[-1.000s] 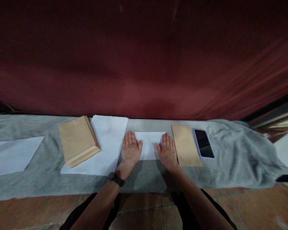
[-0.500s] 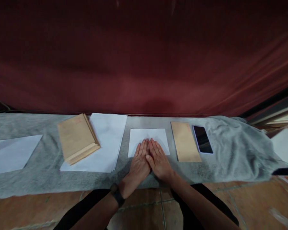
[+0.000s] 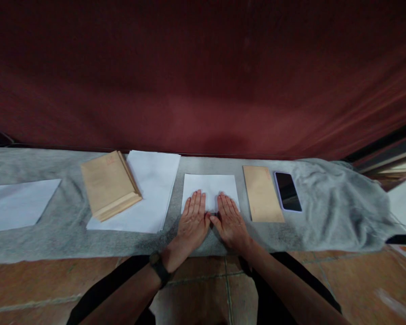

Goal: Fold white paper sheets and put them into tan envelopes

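Directions are read on a clock face centred on the small white paper (image 3: 209, 182), with twelve pointing away from the person.

Well out at nine o'clock, a loose white sheet (image 3: 20, 205) lies on the grey cloth (image 3: 69, 225). Nearer, also toward nine, a stack of brown envelopes (image 3: 106, 185) sits tilted over the left part of a pile of white paper (image 3: 155, 194).

The left hand (image 3: 193, 219) is at seven o'clock, open and palm down, its fingers together and pointing just past twelve. A dark watch (image 3: 159, 267) circles its wrist. The small white paper lies flat under the fingers of both hands, its far part showing beyond the fingertips toward twelve. The right hand (image 3: 230, 221) is at five o'clock, likewise open and flat, fingers toward eleven. The thumbs point inward and meet or nearly meet at the near edge; which, I cannot tell. Neither hand grips anything.

At three o'clock, just beside the right hand, lies a single brown envelope (image 3: 264, 194), then a phone (image 3: 287, 192). Farther toward three, the cloth bunches into folds.
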Tool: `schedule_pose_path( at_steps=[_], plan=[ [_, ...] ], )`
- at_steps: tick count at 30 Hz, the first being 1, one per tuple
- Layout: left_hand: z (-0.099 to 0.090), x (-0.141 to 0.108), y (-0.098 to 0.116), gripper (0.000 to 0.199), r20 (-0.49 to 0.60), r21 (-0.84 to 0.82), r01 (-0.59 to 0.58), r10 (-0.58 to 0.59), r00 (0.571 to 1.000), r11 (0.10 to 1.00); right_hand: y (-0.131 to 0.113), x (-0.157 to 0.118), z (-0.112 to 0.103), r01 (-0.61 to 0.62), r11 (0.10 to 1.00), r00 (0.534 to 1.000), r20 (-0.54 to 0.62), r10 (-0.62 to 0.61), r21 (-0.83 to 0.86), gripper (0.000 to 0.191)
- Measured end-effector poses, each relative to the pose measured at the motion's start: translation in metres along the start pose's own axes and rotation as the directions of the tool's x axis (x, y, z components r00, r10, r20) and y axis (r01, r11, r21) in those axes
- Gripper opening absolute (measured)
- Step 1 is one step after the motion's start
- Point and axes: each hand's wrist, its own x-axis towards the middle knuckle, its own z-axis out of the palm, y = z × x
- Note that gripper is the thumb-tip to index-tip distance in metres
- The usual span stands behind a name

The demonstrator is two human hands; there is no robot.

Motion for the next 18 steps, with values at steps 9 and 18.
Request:
schedule_pose_path(
  at_steps=[9, 18],
  plan=[
    [-0.008, 0.000, -0.008, 0.064, -0.011, 0.004, 0.132, -0.132, 0.991, 0.991, 0.018, -0.010, 0.000, -0.075, 0.995, 0.996, -0.054, 0.072, -0.058, 0.075],
    [-0.016, 0.003, -0.017, 0.066, 0.009, 0.041, 0.205, -0.206, 0.979, 0.978, 0.028, -0.014, -0.002, -0.138, 0.989, 0.990, -0.040, 0.136, -0.060, 0.078]
  ],
)
